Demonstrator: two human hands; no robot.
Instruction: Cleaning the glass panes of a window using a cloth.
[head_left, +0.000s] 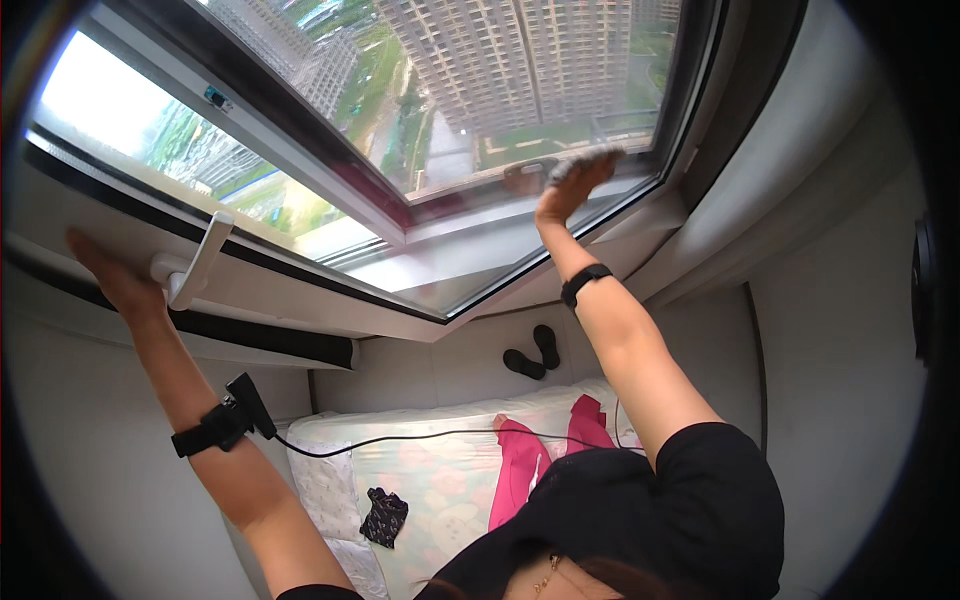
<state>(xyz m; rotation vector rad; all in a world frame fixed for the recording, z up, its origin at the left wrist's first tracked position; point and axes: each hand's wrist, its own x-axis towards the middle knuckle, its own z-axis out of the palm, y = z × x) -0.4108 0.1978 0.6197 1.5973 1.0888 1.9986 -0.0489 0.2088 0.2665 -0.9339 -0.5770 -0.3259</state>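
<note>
An opened window sash [330,300] with a pale frame swings into the room in front of me. My left hand [118,278] lies against that frame, fingers stretched out, just left of the white window handle [205,262]. My right hand [580,188] is raised to the glass [440,285] of the sash, near its right side. Motion smears its fingers. A greyish patch shows at them, and I cannot tell whether it is a cloth. A faint reflection of the hand shows beside it.
Below me is a bed [440,480] with a pale floral cover, where a dark patterned cloth [384,517] lies. Black slippers [532,352] stand beyond it. A black cable [380,440] runs from my left forearm band across my body. A pale curtain [780,190] hangs at right.
</note>
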